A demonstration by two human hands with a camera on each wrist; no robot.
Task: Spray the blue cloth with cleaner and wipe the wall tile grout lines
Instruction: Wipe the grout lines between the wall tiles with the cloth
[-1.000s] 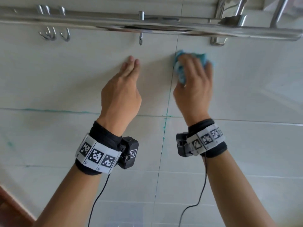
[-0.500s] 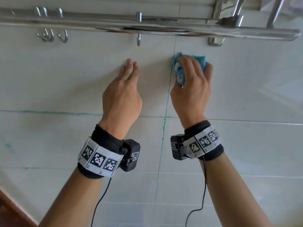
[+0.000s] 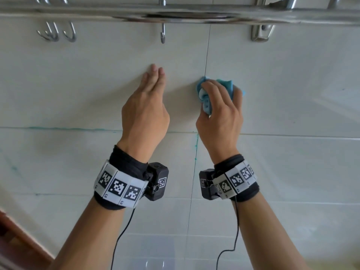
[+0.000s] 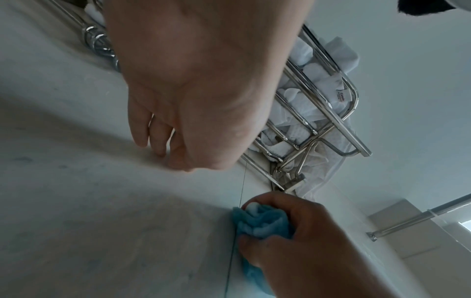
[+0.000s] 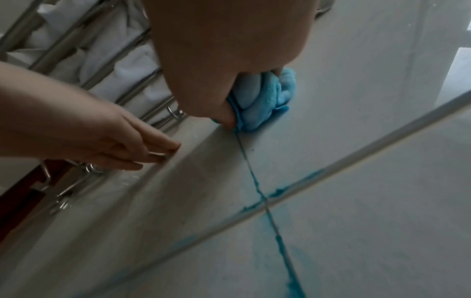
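My right hand (image 3: 220, 102) grips a bunched blue cloth (image 3: 206, 98) and presses it on the vertical grout line (image 3: 207, 53) of the pale wall tiles. The blue cloth (image 5: 265, 100) shows under my palm in the right wrist view, its edge on the line. Blue stain runs down the vertical grout line (image 5: 280, 240) and along the horizontal grout line (image 5: 293, 185) below the cloth. My left hand (image 3: 152, 88) lies flat on the tile to the left, fingers straight and together. From the left wrist, the cloth (image 4: 257, 225) sits in my right hand (image 4: 293, 238).
A chrome rail (image 3: 175, 14) with hooks (image 3: 56, 32) runs across the wall above both hands. A chrome rack (image 4: 318, 113) holding white towels projects from the wall above. Blue traces mark the horizontal grout line (image 3: 68, 129) at left. A brown wooden edge (image 3: 17, 240) is at lower left.
My right hand has drawn the cloth down the vertical grout line, away from the rail. My left hand has stayed flat on the tile.
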